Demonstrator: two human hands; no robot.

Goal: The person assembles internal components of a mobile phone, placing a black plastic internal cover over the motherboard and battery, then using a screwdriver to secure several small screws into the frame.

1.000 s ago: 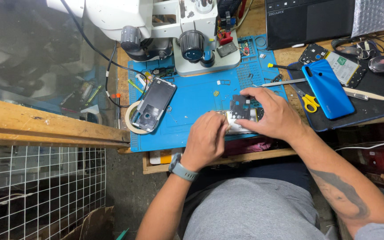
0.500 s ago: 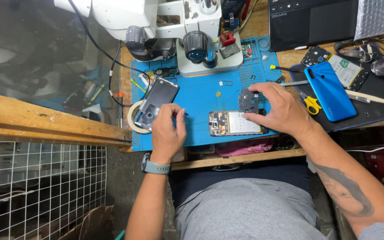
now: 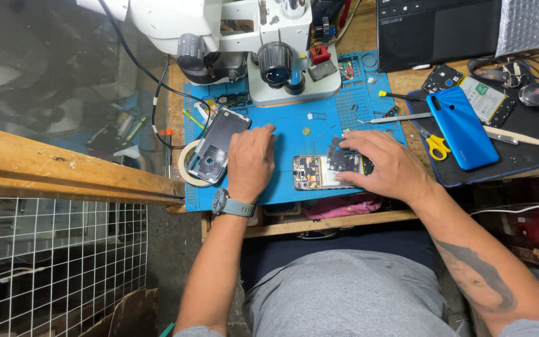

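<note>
Both grips sit on the blue mat [image 3: 294, 134], my landmark. I see the left hand [image 3: 251, 163] lying flat, palm down, fingers together and clamped on nothing, just right of the dark phone shell [image 3: 218, 145] near the mat's left edge. The right hand [image 3: 387, 167] covers the right end of the opened phone [image 3: 319, 172] at the mat's front edge; its fingertips press a black part, but I cannot tell whether they pinch it. Behind, the microscope [image 3: 263, 50] is cut off at the top. Right of the mat lies a blue phone [image 3: 463, 128].
</note>
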